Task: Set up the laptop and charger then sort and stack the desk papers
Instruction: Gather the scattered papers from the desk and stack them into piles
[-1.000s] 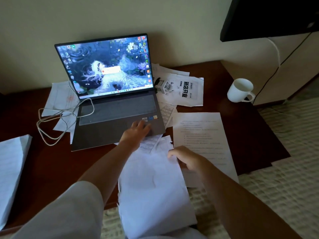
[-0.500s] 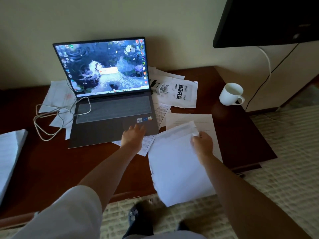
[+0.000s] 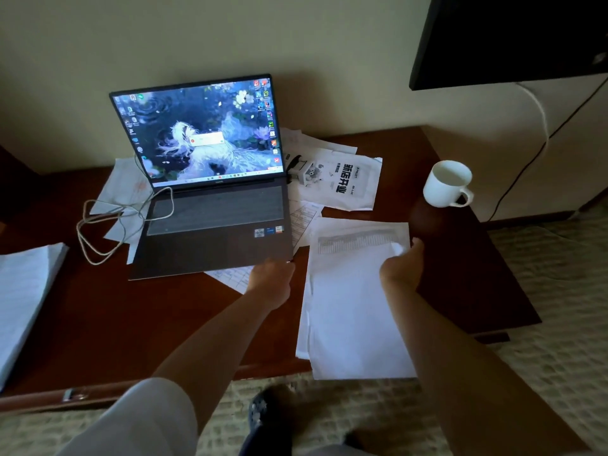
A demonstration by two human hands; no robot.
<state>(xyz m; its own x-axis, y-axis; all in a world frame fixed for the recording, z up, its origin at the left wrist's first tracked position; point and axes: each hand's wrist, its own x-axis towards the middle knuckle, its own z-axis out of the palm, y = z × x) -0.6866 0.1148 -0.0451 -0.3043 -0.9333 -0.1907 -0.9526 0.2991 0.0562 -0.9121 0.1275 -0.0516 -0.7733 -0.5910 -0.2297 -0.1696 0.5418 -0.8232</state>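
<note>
Laptop [image 3: 210,205] open on the tabletop [image 3: 108,317], cable [image 3: 112,225] looped at its left, printed sheets [image 3: 332,172] behind-right, mug [image 3: 445,184] farther right, paper stack [image 3: 353,301] right-front, perhaps overhanging the tabletop edge, more papers [image 3: 23,297] far left.

Far right of the laptop [image 3: 210,179] lies a printed sheet [image 3: 345,179] whose bold black heading I read, turned sideways, as 新店开业; its smaller lines blur. The desktop icons, the pop-up on the screen and the stickers [image 3: 269,231] on the palm rest are too small. The table on the paper [image 3: 355,291] I hold is unreadable.
</note>
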